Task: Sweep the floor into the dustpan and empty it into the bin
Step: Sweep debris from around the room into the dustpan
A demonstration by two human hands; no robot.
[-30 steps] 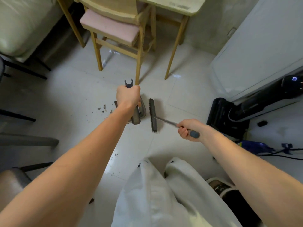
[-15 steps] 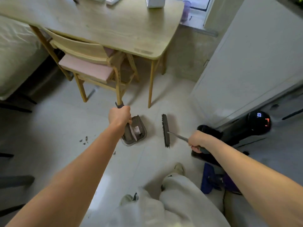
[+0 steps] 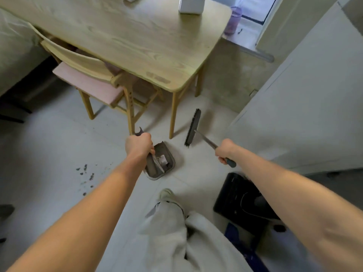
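Observation:
My left hand [image 3: 139, 145] grips the long handle of a grey dustpan [image 3: 162, 162], which hangs just above the pale tiled floor with some debris inside it. My right hand [image 3: 225, 151] grips the handle of a dark broom [image 3: 192, 127]; its brush head is out in front, near the table leg. A scatter of dark dirt specks [image 3: 86, 174] lies on the tiles left of the dustpan. A purple mesh bin [image 3: 233, 20] stands beyond the table, by the window sill.
A wooden table [image 3: 137, 36] and a chair with a pink seat [image 3: 88, 85] stand ahead. A white cabinet [image 3: 306, 107] fills the right side. A black floor-cleaner base [image 3: 239, 195] sits by my right leg. A bed edge [image 3: 15, 55] is at left.
The view has risen and I have stepped back. Both hands moved apart: the broom head swung away from the dustpan to the right, and the dustpan lifted and tilted.

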